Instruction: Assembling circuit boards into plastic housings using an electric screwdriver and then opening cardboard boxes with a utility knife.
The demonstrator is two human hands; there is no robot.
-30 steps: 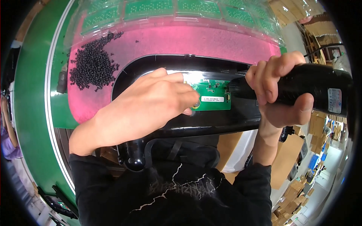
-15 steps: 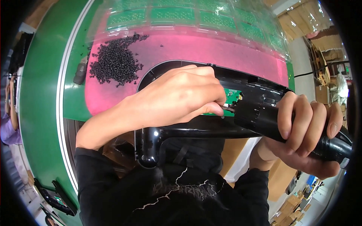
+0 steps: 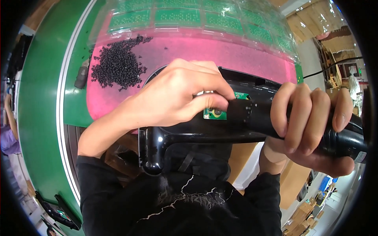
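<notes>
My right hand is wrapped round the black barrel of a power screwdriver, which lies nearly level and points left. At its nose, the thumb and fingers of my left hand are pinched together; whatever sits between them is hidden. Both hands are over a curved black plastic housing. Inside the housing, a green circuit board shows partly below my left fingers and the screwdriver's nose. Left of my left hand, a heap of small black screws lies on the pink mat.
Clear plastic trays of green circuit boards stand at the far side of the mat. A small dark block lies beside the screws. Another black housing is at the lower left, past the green table. A cable runs at the right.
The screwdriver and my right hand have shifted left and slightly up. The metal bit seen earlier at its nose is now hidden, and more of the board's near edge shows.
</notes>
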